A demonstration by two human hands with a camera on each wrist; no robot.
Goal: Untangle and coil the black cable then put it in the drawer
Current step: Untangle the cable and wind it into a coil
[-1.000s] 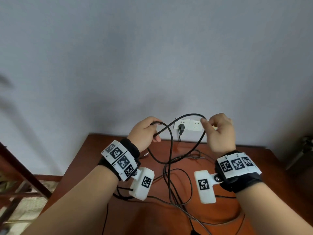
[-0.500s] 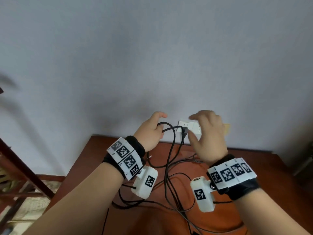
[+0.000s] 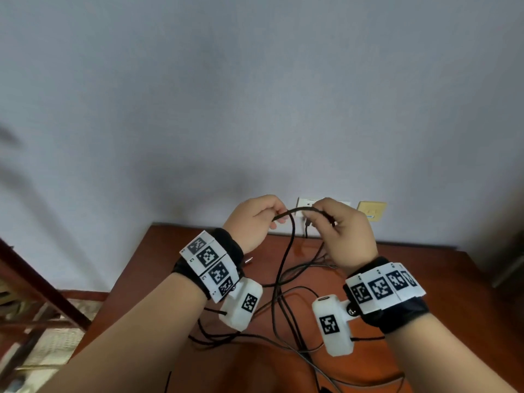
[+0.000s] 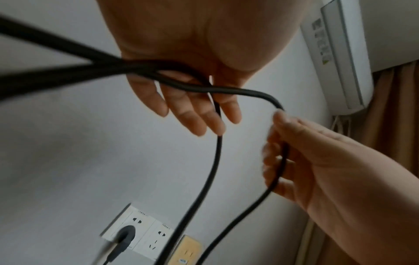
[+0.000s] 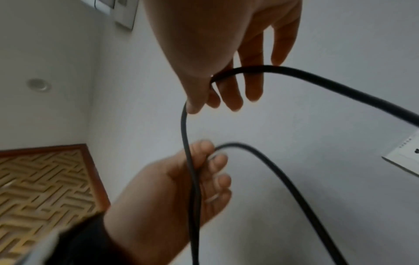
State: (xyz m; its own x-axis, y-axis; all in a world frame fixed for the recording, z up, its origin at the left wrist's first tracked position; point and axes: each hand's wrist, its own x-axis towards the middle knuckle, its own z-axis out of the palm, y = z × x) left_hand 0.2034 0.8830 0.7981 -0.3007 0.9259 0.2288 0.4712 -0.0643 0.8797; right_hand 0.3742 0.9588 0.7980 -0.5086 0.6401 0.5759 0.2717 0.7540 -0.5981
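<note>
Since a moment ago, right hand [image 3: 344, 231] closes in beside left hand [image 3: 252, 222], both sets of fingers pinching the black cable [image 3: 283, 268] above the tabletop [image 3: 158, 268], its tangle still lying below, coiling barely begun.

Both hands [image 3: 300, 222] hold the cable [image 3: 283, 259] above the table [image 3: 453, 279], before the wall sockets [image 3: 304, 204].
</note>
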